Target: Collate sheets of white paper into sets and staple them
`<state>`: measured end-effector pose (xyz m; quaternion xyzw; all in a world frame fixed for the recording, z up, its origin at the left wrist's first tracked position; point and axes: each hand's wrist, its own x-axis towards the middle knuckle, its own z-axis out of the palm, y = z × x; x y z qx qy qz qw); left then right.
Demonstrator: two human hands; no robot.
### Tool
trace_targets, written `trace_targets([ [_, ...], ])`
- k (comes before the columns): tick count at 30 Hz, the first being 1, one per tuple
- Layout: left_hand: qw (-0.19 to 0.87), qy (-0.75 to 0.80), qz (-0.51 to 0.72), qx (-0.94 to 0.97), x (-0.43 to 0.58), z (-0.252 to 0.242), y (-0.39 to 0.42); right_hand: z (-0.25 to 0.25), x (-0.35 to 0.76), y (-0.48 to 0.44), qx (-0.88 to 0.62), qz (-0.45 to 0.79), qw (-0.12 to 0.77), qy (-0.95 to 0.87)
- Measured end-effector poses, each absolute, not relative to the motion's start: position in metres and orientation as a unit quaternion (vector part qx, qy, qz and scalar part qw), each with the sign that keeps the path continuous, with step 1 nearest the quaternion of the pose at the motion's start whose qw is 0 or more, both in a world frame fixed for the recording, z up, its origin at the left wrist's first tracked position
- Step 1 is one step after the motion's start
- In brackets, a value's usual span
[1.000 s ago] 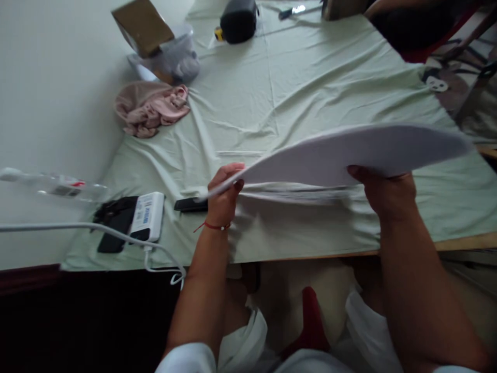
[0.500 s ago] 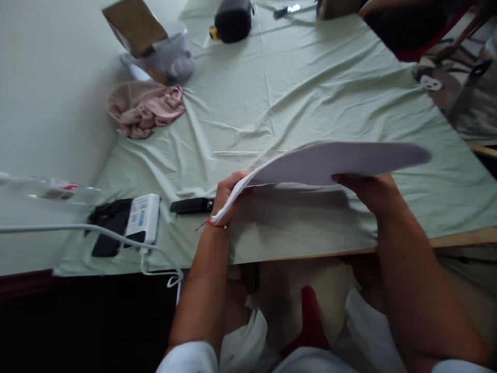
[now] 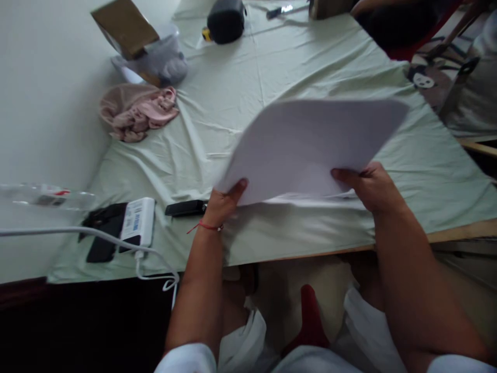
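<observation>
A stack of white paper (image 3: 303, 145) is held just above the table's near side, its broad face turned up toward me and its far edge bowed. My left hand (image 3: 225, 201) grips the near left corner, thumb on top and fingers hidden beneath. At the near right edge my right hand (image 3: 367, 184) pinches the paper the same way, thumb lying across the sheet. How many sheets there are I cannot tell. A black stapler-like object (image 3: 185, 208) lies just left of my left hand.
Light green cloth (image 3: 217, 83) covers the table. On the left lie a white power bank (image 3: 137, 221) with a cable, a black phone (image 3: 101, 249), a clear bottle (image 3: 48, 197) and pink fabric (image 3: 142, 111). Farther back are a cardboard box (image 3: 124, 28) and a black case (image 3: 225, 20). Someone sits at the far right.
The paper has tilted from nearly edge-on to showing its broad face, its far edge rising in view. My left hand has turned so its thumb shows on top. Both hands keep their hold.
</observation>
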<state>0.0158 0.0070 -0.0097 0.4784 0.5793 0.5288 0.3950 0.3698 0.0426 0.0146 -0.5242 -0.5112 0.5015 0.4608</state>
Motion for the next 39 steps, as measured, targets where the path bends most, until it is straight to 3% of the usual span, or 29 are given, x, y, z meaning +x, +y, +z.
trace_targets([
  [4,0.439,0.572,0.571,0.393,0.026,-0.008,0.001,0.015,0.368,0.042,-0.508,0.556,0.472,-0.459],
  [7,0.454,0.568,0.573,0.378,0.028,-0.008,0.001,0.01,0.369,0.043,-0.504,0.529,0.505,-0.458],
  [11,0.345,0.578,0.569,0.472,0.016,-0.011,0.003,0.006,0.369,0.042,-0.505,0.458,0.536,-0.498],
  [15,0.278,0.617,0.479,0.559,0.003,-0.016,0.005,0.008,0.367,0.041,-0.516,0.422,0.529,-0.526],
  [33,0.316,0.597,0.406,0.616,0.006,-0.02,0.012,0.013,0.365,0.042,-0.552,0.455,0.469,-0.518],
  [39,0.379,0.571,0.472,0.555,0.02,-0.011,0.002,0.009,0.37,0.043,-0.525,0.497,0.496,-0.481],
])
